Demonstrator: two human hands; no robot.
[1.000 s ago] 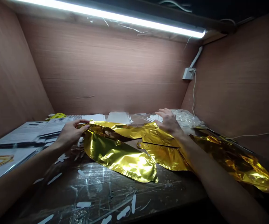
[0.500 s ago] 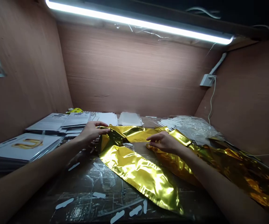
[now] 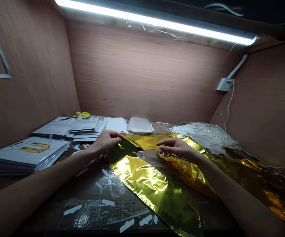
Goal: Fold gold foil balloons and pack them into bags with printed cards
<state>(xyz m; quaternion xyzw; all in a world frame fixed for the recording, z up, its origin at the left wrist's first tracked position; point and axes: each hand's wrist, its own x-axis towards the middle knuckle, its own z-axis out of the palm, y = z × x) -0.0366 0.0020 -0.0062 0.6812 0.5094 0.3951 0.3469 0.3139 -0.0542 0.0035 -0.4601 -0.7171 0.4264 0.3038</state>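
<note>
A flat, shiny gold foil balloon [image 3: 142, 176] lies bent on the dark tabletop, one arm running toward the near edge and a strip crossing at the back. At its far left corner, my left hand [image 3: 108, 141] pinches the foil between thumb and fingers. My right hand [image 3: 178, 148] is over the right end of the back strip, its fingers loosely bent and apart; whether they touch the foil I cannot tell. More crumpled gold foil [image 3: 246, 177] spreads to the right, below and beyond my right forearm.
Stacks of printed cards [image 3: 31, 151] stand at the left, the front one picturing a gold U. Toward the back are white sheets [image 3: 116, 125], a pile of clear bags [image 3: 140, 125] and many thin white sticks in plastic [image 3: 201, 133]. Small white tabs [image 3: 108, 202] lie scattered in front.
My left hand's pinch on the foil corner has closed up, and the back strip looks flatter. My right hand's fingers are more curled. The view has shifted slightly.
</note>
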